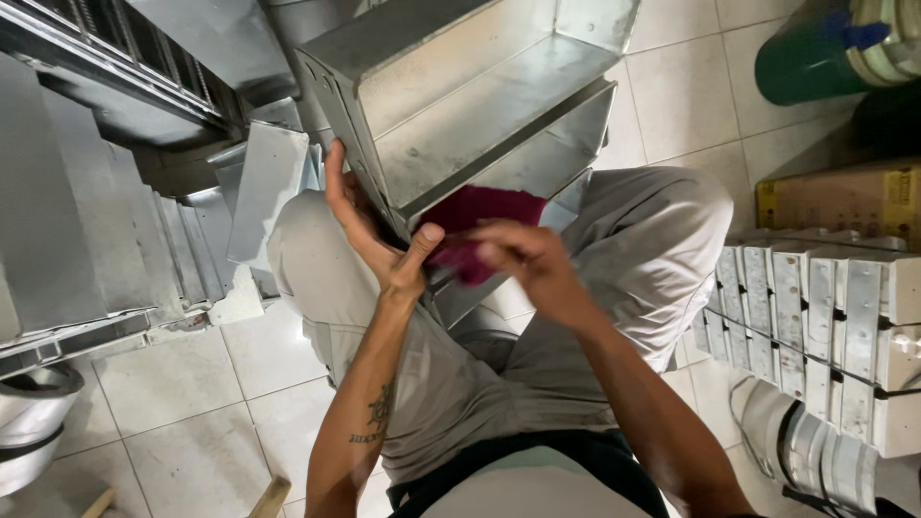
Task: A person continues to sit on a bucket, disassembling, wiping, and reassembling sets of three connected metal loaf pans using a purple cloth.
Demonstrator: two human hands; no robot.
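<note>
A folded sheet-metal box piece (480,105) rests on my lap, its open side facing up. My left hand (369,225) grips its near left corner, thumb pressed against the edge. My right hand (528,259) holds a dark red cloth (480,213) against the lower edge of the metal piece; the hand is slightly blurred. I sit with my knees apart in grey trousers above a white tiled floor.
More galvanized metal parts (96,221) are stacked to the left. A row of small metal pieces (825,307) lies at the right, with a cardboard box (844,197) and a green cylinder (806,62) behind. Metal bowls (29,412) sit at the lower left.
</note>
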